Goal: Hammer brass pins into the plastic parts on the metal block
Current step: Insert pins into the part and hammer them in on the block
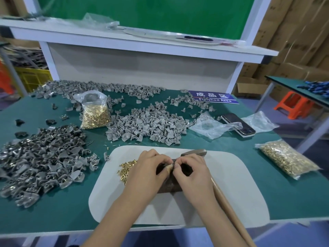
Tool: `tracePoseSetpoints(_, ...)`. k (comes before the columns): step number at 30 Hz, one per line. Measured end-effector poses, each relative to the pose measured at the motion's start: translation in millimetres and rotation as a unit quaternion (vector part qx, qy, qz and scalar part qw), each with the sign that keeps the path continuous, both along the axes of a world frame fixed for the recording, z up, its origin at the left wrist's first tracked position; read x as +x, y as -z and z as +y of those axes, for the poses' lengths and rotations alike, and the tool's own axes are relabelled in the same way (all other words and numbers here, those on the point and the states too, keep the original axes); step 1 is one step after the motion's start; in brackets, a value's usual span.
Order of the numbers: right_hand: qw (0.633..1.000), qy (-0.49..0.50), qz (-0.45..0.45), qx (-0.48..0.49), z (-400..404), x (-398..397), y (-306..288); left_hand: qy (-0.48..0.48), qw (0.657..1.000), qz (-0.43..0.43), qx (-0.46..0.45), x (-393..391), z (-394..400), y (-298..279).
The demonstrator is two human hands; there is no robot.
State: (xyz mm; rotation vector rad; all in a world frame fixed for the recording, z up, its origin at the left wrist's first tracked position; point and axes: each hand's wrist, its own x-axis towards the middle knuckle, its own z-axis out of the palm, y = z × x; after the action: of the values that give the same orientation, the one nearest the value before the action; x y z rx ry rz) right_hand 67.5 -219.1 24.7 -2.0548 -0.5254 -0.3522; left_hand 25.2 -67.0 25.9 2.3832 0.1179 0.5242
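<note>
Hammer handle [229, 211]: wooden, lying on the white mat [240, 193] along the right forearm; its metal head [195, 152] rests just beyond the hands.
Right hand [193, 175]: fingertips curled, pinching a small pale plastic part [170, 167].
Left hand [147, 168]: fingers curled onto the same part from the other side.
Metal block [170, 186]: dark, under both hands, mid-mat.
Loose brass pins [125, 168]: heaped on the mat, touching the left hand.
Grey parts pile [147, 125]: beyond the mat on the green table [284, 193].
Bagged pins [95, 113]: far left; another bag [286, 159] at right.
</note>
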Motion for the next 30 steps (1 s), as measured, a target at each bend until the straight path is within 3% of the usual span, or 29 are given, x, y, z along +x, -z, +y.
tracePoseSetpoints(7,0.999,-0.036,0.026,-0.015,-10,3,-13,0.001,1.000,0.027,0.013,0,0,-5)
tracePoseSetpoints(9,1.000,0.027,0.008,0.007,-26,2,-15,-0.001,1.000,0.030,0.008,-1,-1,-6)
tracePoseSetpoints(11,0.987,0.149,-0.003,-0.061,-46,3,-13,-0.002,1.000,0.031,-0.007,-1,0,-7)
tracePoseSetpoints(13,0.956,0.211,0.075,-0.191,-60,2,-8,0.003,1.000,0.027,-0.013,-1,0,-8)
tracePoseSetpoints(15,0.931,0.197,0.125,-0.281,-67,2,-4,0.008,1.000,0.026,-0.013,-1,1,-8)
tracePoseSetpoints(22,0.881,0.114,0.109,-0.446,-68,7,-13,0.000,0.999,0.023,-0.025,-3,-1,-3)
tracePoseSetpoints(26,0.910,0.126,0.099,-0.382,-80,6,-27,-0.013,1.000,0.015,-0.018,-3,-2,-2)
tracePoseSetpoints(30,0.979,0.072,0.113,-0.156,-86,-8,-47,-0.017,1.000,0.013,-0.007,-3,-1,-3)
